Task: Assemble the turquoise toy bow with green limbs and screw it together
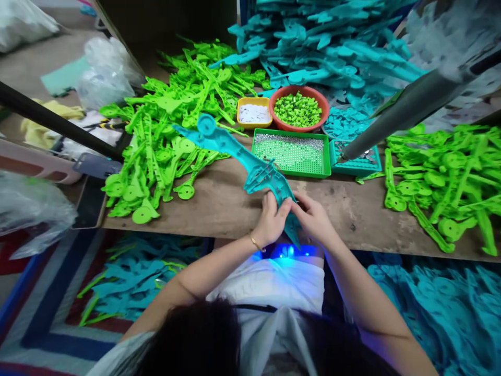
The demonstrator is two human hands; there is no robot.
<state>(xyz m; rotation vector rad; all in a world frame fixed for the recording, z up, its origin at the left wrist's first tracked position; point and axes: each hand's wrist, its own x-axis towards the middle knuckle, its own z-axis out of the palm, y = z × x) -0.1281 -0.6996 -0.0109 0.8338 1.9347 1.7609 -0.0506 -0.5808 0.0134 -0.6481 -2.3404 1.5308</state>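
Note:
A long teal plastic part (235,149) is held up over the front edge of the wooden table (211,201), its ribbed inner side facing up and its round end pointing to the upper left. My left hand (270,219) grips its lower section from the left, thumb on top. From the right, my right hand (313,216) pinches the same section, the two hands nearly touching. Just beyond the part stands a green perforated tray (291,169) with small metal pieces in it.
Green plastic parts (156,130) lie heaped at left, more (450,183) at right. Behind are a red bowl (325,112), a yellow tray (254,125), a teal tray (358,166) and piled teal parts (324,47). Dark poles (399,115) (55,117) slant in from both sides.

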